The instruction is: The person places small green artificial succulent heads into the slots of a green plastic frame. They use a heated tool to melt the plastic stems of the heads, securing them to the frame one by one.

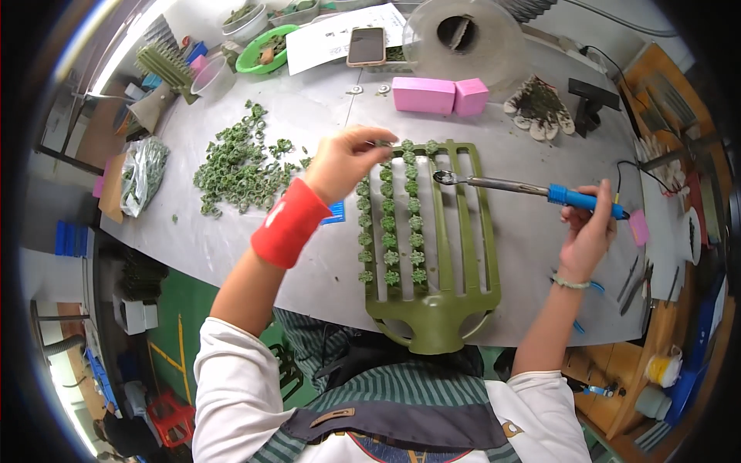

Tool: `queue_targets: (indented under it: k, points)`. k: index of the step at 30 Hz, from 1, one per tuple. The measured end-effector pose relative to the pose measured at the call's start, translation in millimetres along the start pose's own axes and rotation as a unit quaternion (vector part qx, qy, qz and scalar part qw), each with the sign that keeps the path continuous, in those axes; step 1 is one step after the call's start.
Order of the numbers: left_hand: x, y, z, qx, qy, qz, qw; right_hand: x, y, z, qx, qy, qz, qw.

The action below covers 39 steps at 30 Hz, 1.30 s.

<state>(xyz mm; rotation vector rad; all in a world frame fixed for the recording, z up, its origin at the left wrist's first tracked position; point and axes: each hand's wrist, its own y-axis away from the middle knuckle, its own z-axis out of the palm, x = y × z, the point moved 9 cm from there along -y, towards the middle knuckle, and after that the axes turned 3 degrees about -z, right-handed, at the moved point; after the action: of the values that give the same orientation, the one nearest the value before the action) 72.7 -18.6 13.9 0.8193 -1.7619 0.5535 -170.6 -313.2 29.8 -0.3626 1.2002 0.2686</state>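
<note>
My left hand (343,162), with a red wristband, is over the far left corner of an olive-green slatted plastic rack (432,305). Its thumb and fingertips pinch a small green plastic rosette (384,143). In my right hand (588,239) is a blue-handled soldering iron (575,197), its metal shaft pointing left over the rack. The iron's spoon-shaped tip (444,177) hangs above the slats just right of the filled rows. Green rosettes (388,224) line the three leftmost rows. The slats to the right are bare.
A loose pile of green rosettes (239,166) lies left of the rack. Pink blocks (423,95), a phone (367,46), a stained glove (539,108) and a black stand (590,104) are at the back. A plastic bag (144,176) sits at the left edge; pliers and tools (637,285) lie right.
</note>
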Motion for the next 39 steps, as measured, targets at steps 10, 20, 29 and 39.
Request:
queue_targets:
  k: [10,20,29,39]
  points:
    - [29,-13,66,0.093,-0.334,0.156,0.925,21,-1,6,-0.016,-0.012,0.012,1.000]
    - [16,-21,73,0.092,-0.374,0.170,0.907,31,4,18,-0.037,-0.011,0.026,0.999]
    - [4,-29,23,0.087,-0.210,0.118,0.967,-2,3,-1,0.013,0.024,0.020,0.999]
    - [-81,21,-105,0.075,-0.320,-0.124,0.936,-8,3,-1,0.011,0.030,0.018,0.999]
